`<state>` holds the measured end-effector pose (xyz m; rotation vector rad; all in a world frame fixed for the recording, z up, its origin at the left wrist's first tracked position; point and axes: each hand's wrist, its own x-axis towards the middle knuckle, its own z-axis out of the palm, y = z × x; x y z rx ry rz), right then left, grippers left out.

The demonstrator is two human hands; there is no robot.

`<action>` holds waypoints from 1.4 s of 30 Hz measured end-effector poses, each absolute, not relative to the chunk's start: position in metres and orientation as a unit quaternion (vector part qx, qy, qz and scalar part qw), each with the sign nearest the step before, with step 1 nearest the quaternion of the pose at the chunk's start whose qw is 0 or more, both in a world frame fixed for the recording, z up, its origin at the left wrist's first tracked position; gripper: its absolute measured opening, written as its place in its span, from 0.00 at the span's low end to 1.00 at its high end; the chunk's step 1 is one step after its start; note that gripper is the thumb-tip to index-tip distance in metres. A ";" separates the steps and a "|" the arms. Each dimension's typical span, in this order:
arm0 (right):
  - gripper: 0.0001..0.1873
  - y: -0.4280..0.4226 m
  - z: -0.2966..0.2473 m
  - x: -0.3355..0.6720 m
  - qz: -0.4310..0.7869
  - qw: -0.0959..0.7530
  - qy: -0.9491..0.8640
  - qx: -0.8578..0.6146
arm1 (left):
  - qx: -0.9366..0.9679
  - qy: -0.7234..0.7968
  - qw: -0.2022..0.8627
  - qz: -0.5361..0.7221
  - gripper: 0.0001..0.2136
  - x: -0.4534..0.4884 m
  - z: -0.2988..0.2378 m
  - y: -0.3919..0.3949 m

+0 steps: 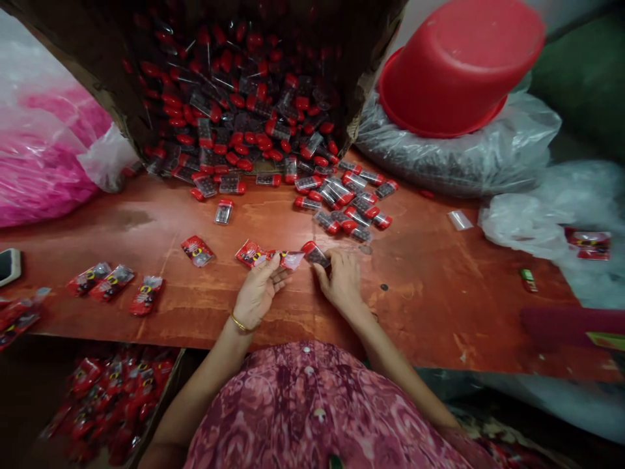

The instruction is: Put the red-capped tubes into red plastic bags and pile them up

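Wearing a patterned pink shirt (307, 397) close against a reddish table (439, 306). Below the near edge, at left, a heap of red packets (117, 397). Over the tabletop, grasping a clear-ended wrapper (293, 260) in the left hand (257, 293) and pinching a red-capped container (316, 253) in the right hand (344, 277), right beside that clear end (touching or just short of it, impossible to tell). Just past the left fingers, another packet (250, 253). Farther out, loose containers (342, 192) before a cardboard box (374, 75) with many more inside. Beyond at right, an upturned red bucket (463, 65) on a plastic bag (454, 159).
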<state>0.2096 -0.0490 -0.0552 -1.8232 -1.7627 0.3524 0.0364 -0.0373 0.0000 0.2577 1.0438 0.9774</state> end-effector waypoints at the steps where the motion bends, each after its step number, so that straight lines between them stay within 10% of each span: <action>1: 0.11 -0.048 -0.054 0.210 0.168 0.315 -0.649 -0.672 | 0.125 0.481 0.741 0.452 0.14 0.036 0.000 -0.038; 10: 0.11 -0.077 -0.007 0.222 0.590 0.508 -0.379 -0.500 | 0.203 0.509 0.683 0.482 0.19 0.040 0.004 -0.038; 42: 0.16 -0.071 -0.012 0.203 0.536 0.488 -0.439 -0.531 | 0.414 0.486 0.602 0.479 0.12 0.030 -0.008 -0.035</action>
